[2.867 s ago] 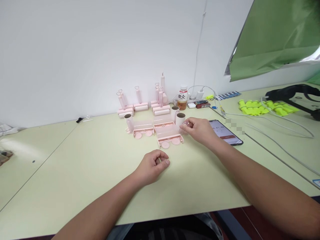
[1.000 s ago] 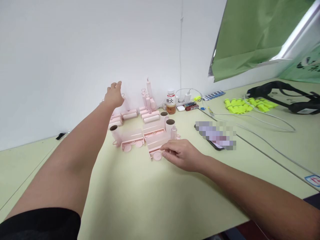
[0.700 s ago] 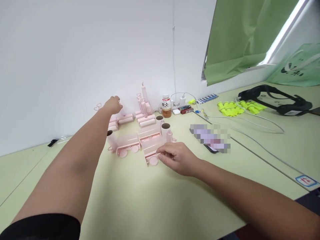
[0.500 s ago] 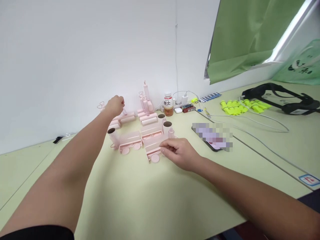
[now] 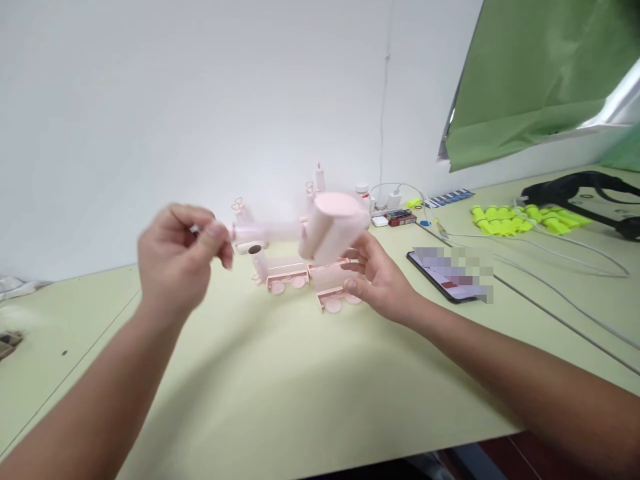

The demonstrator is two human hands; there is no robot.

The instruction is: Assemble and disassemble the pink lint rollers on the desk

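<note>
My left hand (image 5: 187, 250) pinches the end of the handle of a pink lint roller (image 5: 333, 230), lifted above the table and blurred by motion. Its wide, covered head points to the right, towards my right hand (image 5: 377, 277). That hand is open, fingers curved and apart, just below the head; whether they touch it I cannot tell. Beneath, pink cases with round discs (image 5: 334, 305) lie open on the table. An upright roll with a brown core (image 5: 255, 250) stands left of them. More pink rollers (image 5: 320, 179) stand by the wall, partly hidden behind the lifted one.
A phone (image 5: 447, 277) lies right of my right hand. White cables (image 5: 565, 303) cross the right table, near yellow-green pieces (image 5: 520, 220) and a black headset frame (image 5: 575, 200). A white-capped bottle (image 5: 362, 191) and small boxes (image 5: 401, 219) stand along the wall (image 5: 125, 120).
My left hand has come back from the rollers by the wall, bringing a lint roller up towards me. My right hand has opened beside its head. The view has turned left.
</note>
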